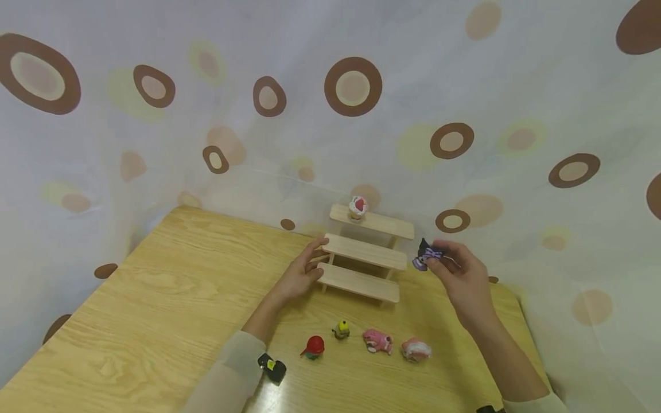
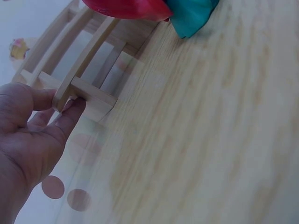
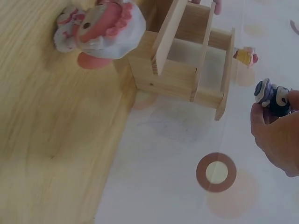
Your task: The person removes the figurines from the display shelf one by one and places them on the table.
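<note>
In the head view, a three-step wooden display shelf (image 1: 365, 252) stands near the wall. My left hand (image 1: 301, 274) holds its left side; in the left wrist view the thumb and fingers (image 2: 71, 114) pinch the end of a step. To the right of the shelf, my right hand (image 1: 465, 284) pinches a small black and purple figurine (image 1: 426, 256) in the air. The right wrist view shows this figurine (image 3: 274, 99) with a pale face and a lilac-white part. A cupcake-like figurine (image 1: 357, 208) with a red heart-shaped top sits on the highest step.
In front of the shelf lie a red-capped figurine (image 1: 313, 347), a small yellow-topped figurine (image 1: 341, 330), a pink figurine (image 1: 378, 341) and a pink-and-white figurine (image 1: 415, 350). A wall covering (image 1: 310, 46) with brown circles borders the wooden table (image 1: 155, 298).
</note>
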Demonstrator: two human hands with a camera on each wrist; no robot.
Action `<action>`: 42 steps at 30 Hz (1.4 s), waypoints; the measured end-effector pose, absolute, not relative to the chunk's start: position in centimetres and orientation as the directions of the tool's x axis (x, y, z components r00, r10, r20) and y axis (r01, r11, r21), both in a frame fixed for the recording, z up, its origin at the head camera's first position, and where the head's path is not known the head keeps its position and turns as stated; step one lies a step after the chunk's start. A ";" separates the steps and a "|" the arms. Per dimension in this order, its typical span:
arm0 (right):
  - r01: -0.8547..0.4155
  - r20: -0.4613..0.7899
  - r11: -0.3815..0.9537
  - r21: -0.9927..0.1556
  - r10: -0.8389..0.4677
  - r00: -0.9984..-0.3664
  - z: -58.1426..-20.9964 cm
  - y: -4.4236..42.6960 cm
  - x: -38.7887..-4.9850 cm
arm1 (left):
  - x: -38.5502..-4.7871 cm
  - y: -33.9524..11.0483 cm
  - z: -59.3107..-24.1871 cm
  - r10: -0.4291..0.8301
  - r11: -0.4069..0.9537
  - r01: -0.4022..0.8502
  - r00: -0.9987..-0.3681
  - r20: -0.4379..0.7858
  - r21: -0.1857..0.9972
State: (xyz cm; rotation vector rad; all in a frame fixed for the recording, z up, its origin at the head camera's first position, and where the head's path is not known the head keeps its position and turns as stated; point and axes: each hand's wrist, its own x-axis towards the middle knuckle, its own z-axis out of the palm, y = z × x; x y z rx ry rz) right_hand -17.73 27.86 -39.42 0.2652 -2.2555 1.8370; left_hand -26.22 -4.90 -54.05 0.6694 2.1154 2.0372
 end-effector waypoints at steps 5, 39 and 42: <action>-0.289 0.303 0.203 -0.936 0.042 -0.952 -40.6 29.3 -16.8 | -26.0 -5.1 -54.3 0.404 -0.007 0.213 -0.893 0.197 0.977; -0.089 0.127 0.519 -0.850 0.038 -0.991 -48.1 34.9 -10.9 | -26.1 -5.4 -54.1 0.401 0.002 0.222 -0.894 0.202 0.975; -0.051 0.089 0.513 -0.857 0.051 -0.995 -49.0 34.7 -10.4 | -26.1 -5.5 -54.1 0.402 0.004 0.225 -0.893 0.204 0.974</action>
